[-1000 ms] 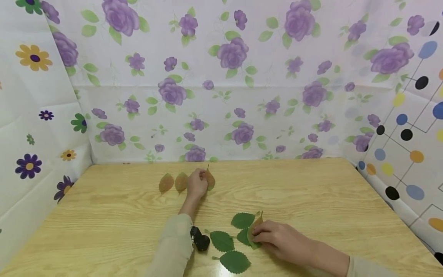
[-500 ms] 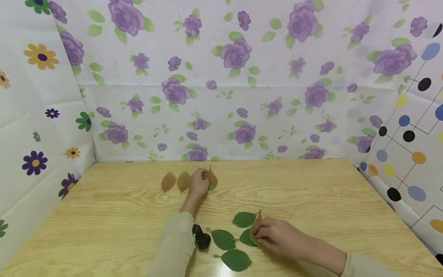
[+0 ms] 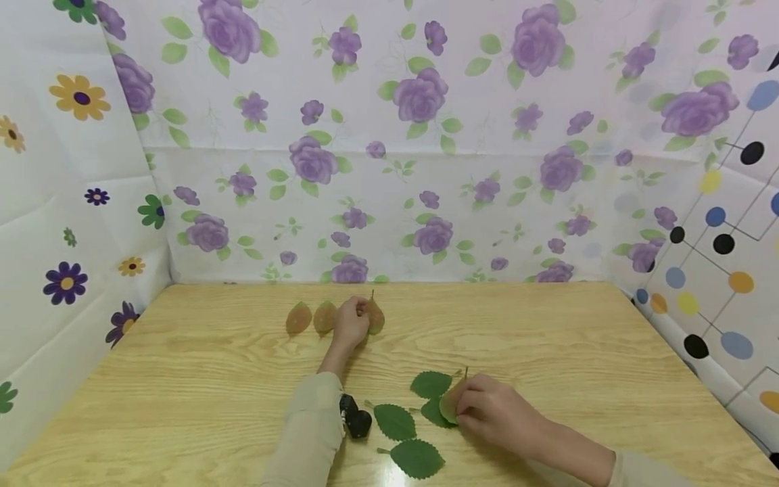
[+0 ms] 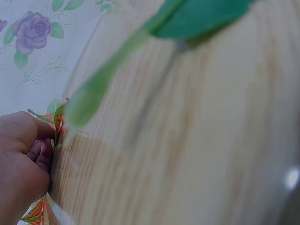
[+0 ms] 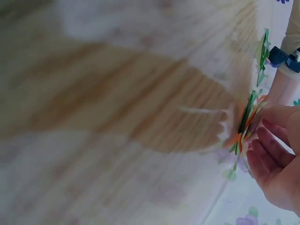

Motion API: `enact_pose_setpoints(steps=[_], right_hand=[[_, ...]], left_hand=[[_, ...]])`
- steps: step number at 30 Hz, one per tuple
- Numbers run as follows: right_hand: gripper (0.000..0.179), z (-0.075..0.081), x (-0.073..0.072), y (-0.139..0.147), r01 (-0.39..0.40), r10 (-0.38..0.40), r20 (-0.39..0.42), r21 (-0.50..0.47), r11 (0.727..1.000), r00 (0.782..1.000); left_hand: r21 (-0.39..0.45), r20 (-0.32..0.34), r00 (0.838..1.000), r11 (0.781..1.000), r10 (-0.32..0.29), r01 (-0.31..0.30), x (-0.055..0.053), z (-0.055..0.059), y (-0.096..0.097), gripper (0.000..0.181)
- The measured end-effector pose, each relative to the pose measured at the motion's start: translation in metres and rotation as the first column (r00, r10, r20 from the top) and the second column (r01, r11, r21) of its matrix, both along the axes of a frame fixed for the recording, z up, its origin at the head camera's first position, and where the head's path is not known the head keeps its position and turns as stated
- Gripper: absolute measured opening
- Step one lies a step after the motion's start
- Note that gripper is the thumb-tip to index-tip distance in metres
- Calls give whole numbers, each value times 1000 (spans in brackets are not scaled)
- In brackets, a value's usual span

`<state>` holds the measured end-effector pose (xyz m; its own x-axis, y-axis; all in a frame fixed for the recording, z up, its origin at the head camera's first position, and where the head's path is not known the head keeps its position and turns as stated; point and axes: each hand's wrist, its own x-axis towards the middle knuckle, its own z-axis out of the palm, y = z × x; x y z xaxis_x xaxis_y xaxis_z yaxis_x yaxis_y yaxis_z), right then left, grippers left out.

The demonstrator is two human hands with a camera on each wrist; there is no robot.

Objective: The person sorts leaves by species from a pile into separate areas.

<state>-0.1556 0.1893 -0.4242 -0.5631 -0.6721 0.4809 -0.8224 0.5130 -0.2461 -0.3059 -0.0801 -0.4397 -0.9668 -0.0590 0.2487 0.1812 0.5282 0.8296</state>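
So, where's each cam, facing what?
Head: worn on head, facing forward and down at the pale wood-grain table; left hand, right hand, beige sleeves show.
Left wrist: on that wrist, facing along the table toward the white, purple-flowered sheet; left hand shows.
Right wrist: on that wrist, facing across the table; right hand, left forearm show.
Head and right wrist share: right hand, its oval orange-green leaf.
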Motion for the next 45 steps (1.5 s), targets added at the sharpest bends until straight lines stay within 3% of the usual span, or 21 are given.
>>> enact_pose_setpoints(steps=[4,7,10,12,14,19,21,25,28,33,35,37,41,45], right_hand=[[18,6,2,0,108,-108,-36,-26,994,993],[19,11,4,0,238,-234,64,-49,970,970],[22,15,3,0,375,-353,250,-41,926,901],[23,16,1,1,424,-389,352,-23,906,851],[26,16,-2,2,437,-389,429,-14,899,815],[37,13,-9,4,417,-329,576,-22,909,748],[38,12,-11,4,411,-310,609,-29,911,730],[33,11,-16,4,395,-282,643,-35,918,712],[28,11,-19,4,384,-249,689,-46,922,680],[22,16,-23,5,401,-168,802,-96,911,573],[22,20,-24,6,409,-141,829,-114,905,542],[22,25,-25,7,412,-127,841,-120,903,525],[18,37,-35,8,427,-120,849,-133,894,515],[15,48,-52,9,433,-113,831,-164,886,545]], left_hand=[[8,18,1000,1000,-1,1,-1,0,0,22],[23,37,999,1000,-1,0,-1,1,0,22],[24,34,999,1000,-4,3,0,1,1,22],[27,34,999,1000,-2,1,0,1,1,21],[33,34,999,999,-2,1,1,2,1,21],[30,22,1000,1000,0,-1,1,2,0,22],[26,19,1000,1000,0,-1,1,1,0,22],[26,25,1000,1000,3,-4,1,1,-1,22],[13,16,1000,1000,5,-5,1,1,-1,23],[-3,5,1000,1000,27,-27,-1,0,2,23],[-8,0,999,999,39,-39,-2,-1,3,23],[-10,-1,999,999,47,-47,-2,-2,4,23],[-13,1,999,999,51,-51,-2,-3,4,23],[-7,14,999,999,48,-48,-2,-3,4,25]])
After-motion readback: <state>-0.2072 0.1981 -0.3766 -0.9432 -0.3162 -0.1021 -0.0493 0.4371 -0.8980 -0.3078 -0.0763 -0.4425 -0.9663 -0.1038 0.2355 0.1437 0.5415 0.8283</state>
